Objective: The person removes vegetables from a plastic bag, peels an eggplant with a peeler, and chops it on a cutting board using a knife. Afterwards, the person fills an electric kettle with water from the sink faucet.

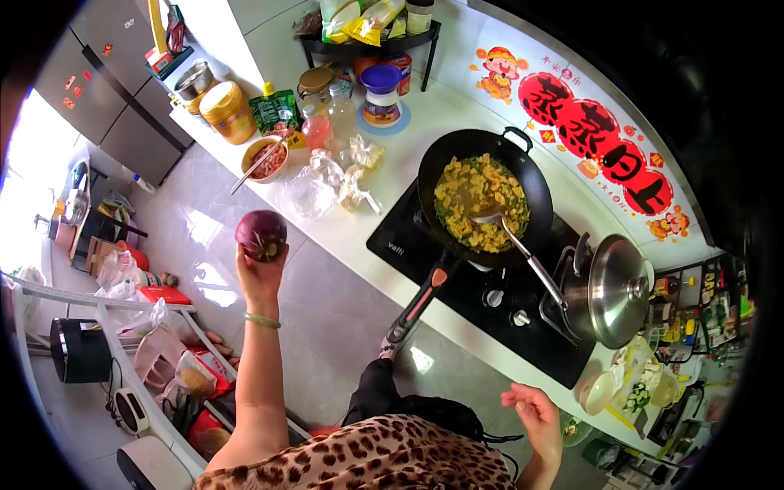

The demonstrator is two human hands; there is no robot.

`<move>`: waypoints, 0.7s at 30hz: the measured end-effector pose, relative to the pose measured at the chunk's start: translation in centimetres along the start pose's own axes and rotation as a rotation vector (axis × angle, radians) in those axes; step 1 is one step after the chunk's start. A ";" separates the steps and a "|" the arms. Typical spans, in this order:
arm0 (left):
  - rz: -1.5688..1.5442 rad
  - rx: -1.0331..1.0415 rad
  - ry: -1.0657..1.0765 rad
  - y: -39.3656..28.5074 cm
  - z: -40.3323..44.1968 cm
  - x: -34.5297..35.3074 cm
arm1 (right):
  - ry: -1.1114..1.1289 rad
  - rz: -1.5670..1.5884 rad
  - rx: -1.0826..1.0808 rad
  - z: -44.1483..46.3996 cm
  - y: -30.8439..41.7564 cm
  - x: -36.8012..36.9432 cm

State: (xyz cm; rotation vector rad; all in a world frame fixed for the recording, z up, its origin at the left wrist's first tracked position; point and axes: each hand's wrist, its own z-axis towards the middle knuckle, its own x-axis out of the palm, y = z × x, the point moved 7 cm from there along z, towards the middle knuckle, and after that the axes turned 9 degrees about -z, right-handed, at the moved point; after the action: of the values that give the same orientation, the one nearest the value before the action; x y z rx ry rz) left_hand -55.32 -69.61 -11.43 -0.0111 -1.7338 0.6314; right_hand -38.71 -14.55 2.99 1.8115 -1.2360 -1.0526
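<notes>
One red onion [262,234], held up by the left hand [260,282].
Its fingers pinch the onion around the lower sides, seen against the floor [327,314] (a slack grip could let it slip and drop). Counted rightward of those fingers: one wok [541,192], one spatula [535,266] resting in it, the right hand [536,416], fingers slightly parted on nothing, and one lidded pot [612,294].

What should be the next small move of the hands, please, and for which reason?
Probably, the left hand should bring the purple vegetable over the white counter. It is held up in this one hand, seen against the floor and not over the counter, while the right hand is open and holds nothing.
</notes>
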 end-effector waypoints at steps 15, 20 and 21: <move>0.367 -1.104 0.225 28.3 -48.2 8.2 | -0.061 -0.536 -0.330 -19.2 -10.8 -3.8; 0.190 -1.485 0.547 36.7 -63.5 18.3 | -0.496 -0.587 -0.301 -30.7 -14.2 -10.0; 0.189 -1.531 0.579 37.8 -66.0 19.6 | -0.580 -0.592 -0.256 -32.8 -15.4 -11.5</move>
State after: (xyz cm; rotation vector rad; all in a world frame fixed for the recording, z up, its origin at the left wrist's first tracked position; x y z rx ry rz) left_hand -12.95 -4.26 -1.34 -1.2833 -1.2608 -0.6455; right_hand -5.82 4.27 6.41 1.7613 -0.8022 -2.0755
